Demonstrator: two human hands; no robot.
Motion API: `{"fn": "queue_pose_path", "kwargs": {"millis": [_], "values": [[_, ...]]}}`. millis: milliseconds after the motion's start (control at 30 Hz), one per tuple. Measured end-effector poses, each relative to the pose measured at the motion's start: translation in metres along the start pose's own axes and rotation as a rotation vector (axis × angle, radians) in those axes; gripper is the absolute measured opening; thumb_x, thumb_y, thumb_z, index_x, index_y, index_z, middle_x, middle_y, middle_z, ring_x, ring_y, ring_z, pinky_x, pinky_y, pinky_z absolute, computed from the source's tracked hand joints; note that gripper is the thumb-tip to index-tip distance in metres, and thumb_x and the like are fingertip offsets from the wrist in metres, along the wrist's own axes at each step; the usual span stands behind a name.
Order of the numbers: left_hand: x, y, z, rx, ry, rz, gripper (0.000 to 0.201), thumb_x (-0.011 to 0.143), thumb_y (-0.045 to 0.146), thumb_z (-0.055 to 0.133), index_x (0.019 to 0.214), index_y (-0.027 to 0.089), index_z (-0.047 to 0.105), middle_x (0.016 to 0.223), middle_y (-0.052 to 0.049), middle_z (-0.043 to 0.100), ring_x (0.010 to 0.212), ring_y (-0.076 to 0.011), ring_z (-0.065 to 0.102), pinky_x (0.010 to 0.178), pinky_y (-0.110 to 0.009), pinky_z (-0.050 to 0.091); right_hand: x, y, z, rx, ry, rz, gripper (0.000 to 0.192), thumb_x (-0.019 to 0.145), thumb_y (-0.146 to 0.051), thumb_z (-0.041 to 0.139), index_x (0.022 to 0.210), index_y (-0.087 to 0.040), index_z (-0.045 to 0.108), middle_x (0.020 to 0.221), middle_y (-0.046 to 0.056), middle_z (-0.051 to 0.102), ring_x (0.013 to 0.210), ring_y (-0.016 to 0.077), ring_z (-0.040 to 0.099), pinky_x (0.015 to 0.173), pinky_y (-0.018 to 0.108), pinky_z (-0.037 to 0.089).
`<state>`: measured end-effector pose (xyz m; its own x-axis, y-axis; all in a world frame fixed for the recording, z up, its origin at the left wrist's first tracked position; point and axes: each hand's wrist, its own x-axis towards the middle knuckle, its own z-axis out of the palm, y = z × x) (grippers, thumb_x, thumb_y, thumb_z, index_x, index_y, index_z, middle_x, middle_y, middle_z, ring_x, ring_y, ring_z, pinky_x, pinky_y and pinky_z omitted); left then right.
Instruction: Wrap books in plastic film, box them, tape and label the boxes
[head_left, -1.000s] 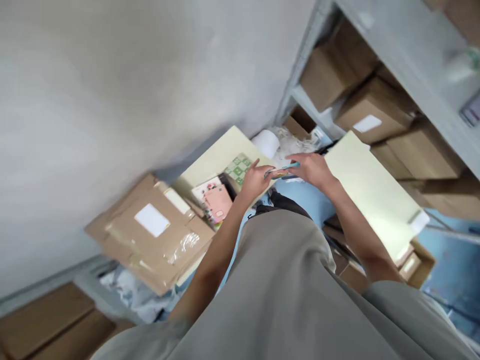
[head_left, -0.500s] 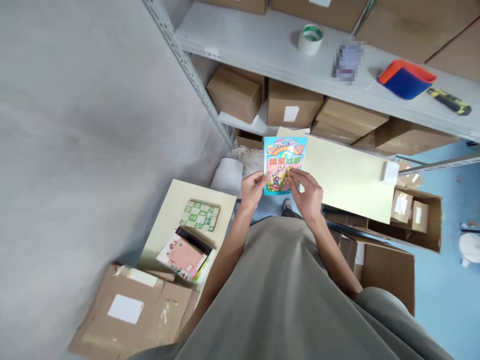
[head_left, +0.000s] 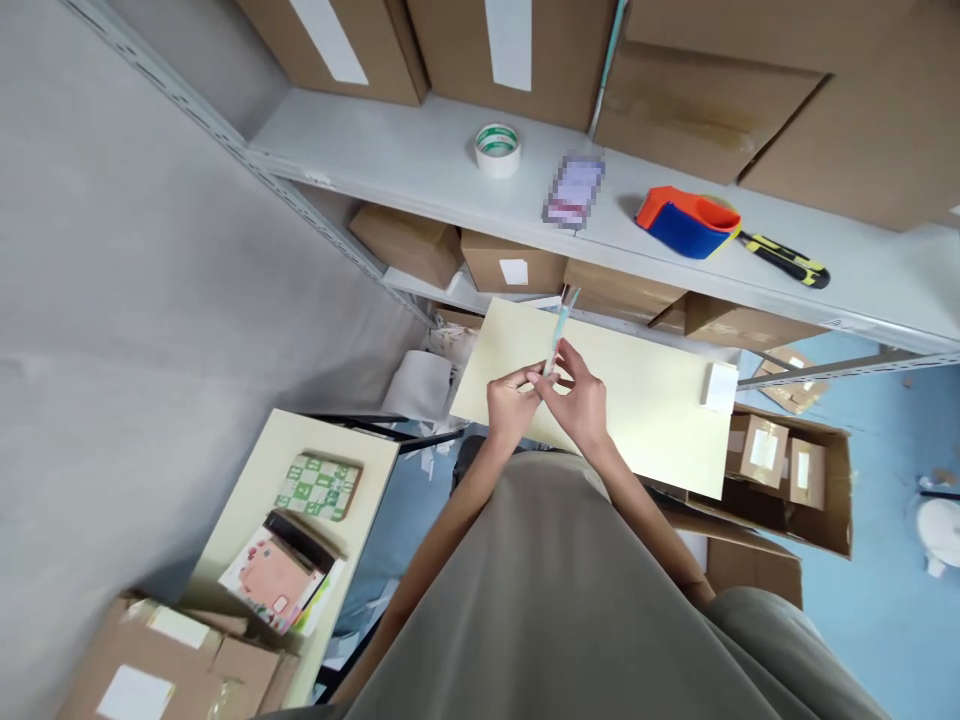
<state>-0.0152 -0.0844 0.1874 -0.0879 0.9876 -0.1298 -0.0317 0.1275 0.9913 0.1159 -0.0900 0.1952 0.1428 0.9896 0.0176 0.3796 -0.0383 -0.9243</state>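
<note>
Between my two hands is a thin picture book (head_left: 561, 322) with a light-blue edge. I see it nearly edge-on, so its colourful cover is turned out of sight. My left hand (head_left: 513, 408) pinches its lower end from the left. On the other side, the fingers and thumb of my right hand (head_left: 576, 398) close on the book near its lower part. Both hands are above the near edge of a pale yellow table (head_left: 645, 400). The fingertips overlap, so exactly how each grips is partly hidden.
A grey shelf (head_left: 420, 135) ahead bears a tape roll (head_left: 498, 152), an orange and blue tape dispenser (head_left: 688, 222), a utility knife (head_left: 786, 260) and cardboard boxes. At left, a side table (head_left: 255, 470) holds a green checked pack (head_left: 319, 486) and books. An open carton (head_left: 836, 500) stands right.
The book has turned from cover facing me to nearly edge-on, and my hands have come closer together. My view has shifted, showing more of the shelf and table.
</note>
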Motion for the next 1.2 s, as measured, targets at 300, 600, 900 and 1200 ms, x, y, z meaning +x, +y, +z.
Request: {"fn": "queue_pose_path", "kwargs": {"millis": [300,600,900,1200], "values": [[0.030,-0.004,-0.015,0.114,-0.001,0.016,0.069,0.089,0.072,0.093,0.136,0.022,0.085,0.143,-0.015,0.084,0.128,-0.0332,0.082,0.114,-0.045,0.066,0.028,0.030,-0.051,0.498,-0.017,0.157,0.057,0.088,-0.080,0.087,0.102,-0.024,0.083,0.100,0.007,0.088,0.092,0.0294,0.081,0.083,0.042,0.067],[0.024,0.009,-0.003,-0.217,-0.111,-0.230,0.071,0.069,0.076,0.105,0.105,0.017,0.092,0.090,-0.007,0.087,0.085,-0.0245,0.082,0.078,-0.033,0.065,0.026,0.032,-0.066,0.644,-0.107,0.234,0.066,0.078,-0.081,0.097,0.114,-0.026,0.086,0.109,0.007,0.091,0.102,0.0341,0.086,0.093,0.048,0.072],[0.013,0.014,-0.004,-0.200,0.007,-0.100,0.064,0.074,0.071,0.103,0.108,0.018,0.094,0.100,-0.010,0.090,0.098,-0.0322,0.086,0.090,-0.044,0.070,0.024,0.035,-0.067,0.472,-0.012,0.037,0.074,0.093,-0.081,0.085,0.144,-0.026,0.078,0.160,0.015,0.076,0.147,0.0374,0.074,0.122,0.058,0.063],[-0.016,0.024,0.024,0.016,0.040,0.134,0.042,0.089,0.059,0.096,0.113,0.024,0.096,0.126,-0.009,0.090,0.125,-0.0356,0.085,0.120,-0.051,0.065,0.009,-0.005,-0.050,0.469,-0.237,-0.059,0.085,0.093,-0.082,0.085,0.158,-0.028,0.072,0.157,0.015,0.077,0.147,0.0360,0.074,0.119,0.053,0.066]]}}
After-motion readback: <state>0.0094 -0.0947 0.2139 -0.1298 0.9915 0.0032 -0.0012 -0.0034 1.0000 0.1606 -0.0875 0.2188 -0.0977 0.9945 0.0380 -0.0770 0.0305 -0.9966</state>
